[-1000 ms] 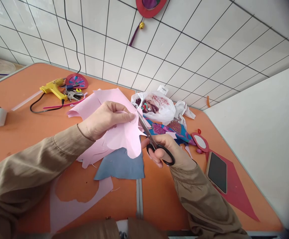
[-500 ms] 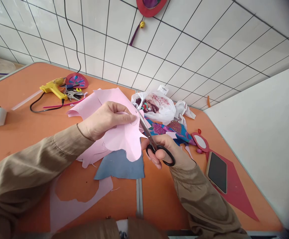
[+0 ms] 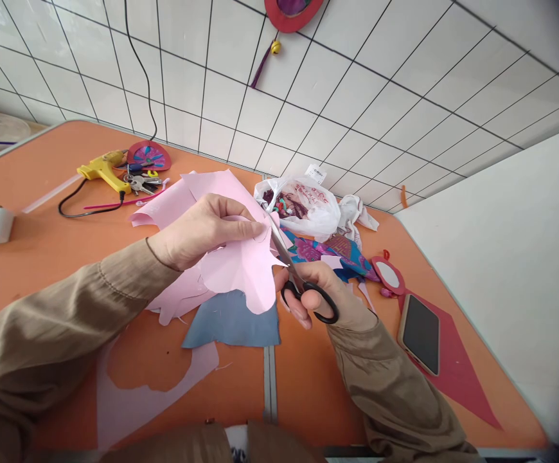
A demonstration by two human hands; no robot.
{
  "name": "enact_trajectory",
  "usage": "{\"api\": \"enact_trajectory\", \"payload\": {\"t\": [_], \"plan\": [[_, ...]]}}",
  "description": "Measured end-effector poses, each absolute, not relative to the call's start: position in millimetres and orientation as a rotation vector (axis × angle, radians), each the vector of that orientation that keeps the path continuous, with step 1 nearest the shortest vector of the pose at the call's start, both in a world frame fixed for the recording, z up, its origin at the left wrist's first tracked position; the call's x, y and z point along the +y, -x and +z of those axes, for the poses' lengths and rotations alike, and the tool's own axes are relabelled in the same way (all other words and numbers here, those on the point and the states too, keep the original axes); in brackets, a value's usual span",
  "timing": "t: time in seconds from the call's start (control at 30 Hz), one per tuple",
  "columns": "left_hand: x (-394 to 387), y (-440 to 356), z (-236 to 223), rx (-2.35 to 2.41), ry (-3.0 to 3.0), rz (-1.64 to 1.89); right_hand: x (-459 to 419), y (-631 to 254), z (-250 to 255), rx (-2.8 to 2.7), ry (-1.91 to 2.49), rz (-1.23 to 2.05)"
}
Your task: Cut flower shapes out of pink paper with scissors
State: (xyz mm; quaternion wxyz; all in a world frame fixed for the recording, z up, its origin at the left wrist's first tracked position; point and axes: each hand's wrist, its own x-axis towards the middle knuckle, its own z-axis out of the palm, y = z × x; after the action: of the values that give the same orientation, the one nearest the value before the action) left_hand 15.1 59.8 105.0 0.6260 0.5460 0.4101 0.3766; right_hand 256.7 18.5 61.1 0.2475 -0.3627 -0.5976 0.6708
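Observation:
My left hand point(image 3: 207, 231) pinches a piece of pink fabric point(image 3: 241, 273) between thumb and fingers, holding it up above the table. In my right hand point(image 3: 320, 289) is a pair of scissors point(image 3: 292, 263) with black handles, fingers through the loops. The blades point up and away, at the fabric's right edge close beside my left thumb. A narrow pointed strip of the fabric sticks out over the blades. Under the held piece lie a larger pink sheet point(image 3: 216, 186) and a blue-grey scrap of cloth point(image 3: 234, 321).
A yellow glue gun point(image 3: 103, 170) and keys point(image 3: 142, 184) lie at the back left. Behind my hands sit a plastic bag point(image 3: 315, 209) and flowered blue cloth point(image 3: 351, 254). A phone point(image 3: 421, 334) rests on red material point(image 3: 462, 379) at right. A pink offcut point(image 3: 130, 411) lies in front.
The scissors and the fabric's right edge have shifted very slightly. My left hand keeps its hold in nearly the same place.

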Motion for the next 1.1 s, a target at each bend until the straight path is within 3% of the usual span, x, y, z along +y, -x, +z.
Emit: {"api": "enact_trajectory", "payload": {"t": [1.1], "plan": [[63.8, -2.9, 116.5, 0.895, -1.373, 0.753, 15.3, -255.9, 64.2, -1.646, 1.063, 1.866]]}}
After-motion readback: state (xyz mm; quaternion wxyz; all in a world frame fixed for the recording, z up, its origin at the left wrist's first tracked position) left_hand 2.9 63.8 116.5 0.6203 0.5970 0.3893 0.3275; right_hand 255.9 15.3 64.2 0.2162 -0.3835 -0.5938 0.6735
